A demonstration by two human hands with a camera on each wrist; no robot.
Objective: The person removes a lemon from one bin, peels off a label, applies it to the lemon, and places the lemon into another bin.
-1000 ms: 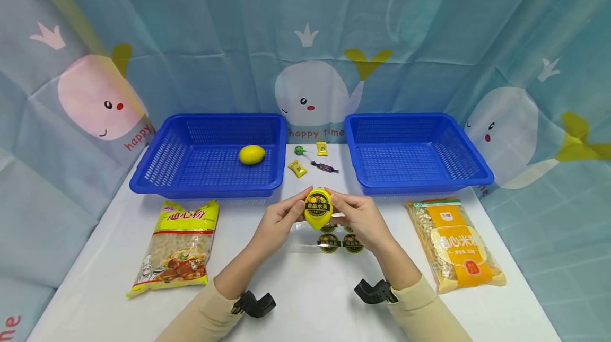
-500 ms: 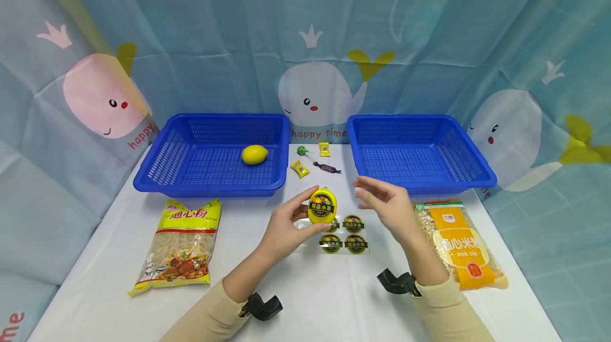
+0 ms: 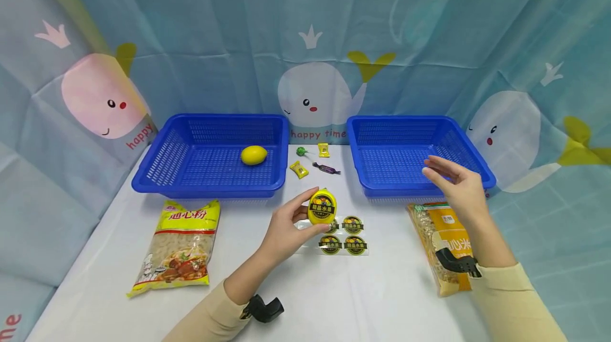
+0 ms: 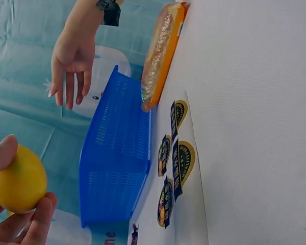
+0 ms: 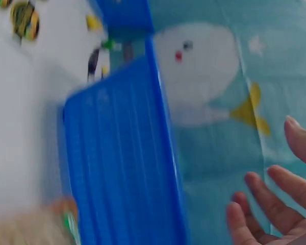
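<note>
Holding a yellow lemon [image 3: 322, 207] with a dark round sticker on its front, the left hand [image 3: 286, 228] has thumb on top and fingers curled under it, lifting it just above the white table [image 3: 334, 299] at the middle. Under the lemon lies a clear sheet of round stickers [image 3: 345, 236], flat on the table. Over on the other side, the right hand [image 3: 455, 185] hangs in the air with nothing in it, fingers loosely spread and slightly bent, above the near rim of the right blue basket [image 3: 396, 159] and an orange bag of noodles [image 3: 446, 244]. The left blue basket [image 3: 191, 159] holds a second lemon [image 3: 253, 155]. Between the two baskets sit a few small candies [image 3: 312, 159]. A yellow bag of pasta [image 3: 179, 246] lies on the near left of the table, well apart from both hands
</note>
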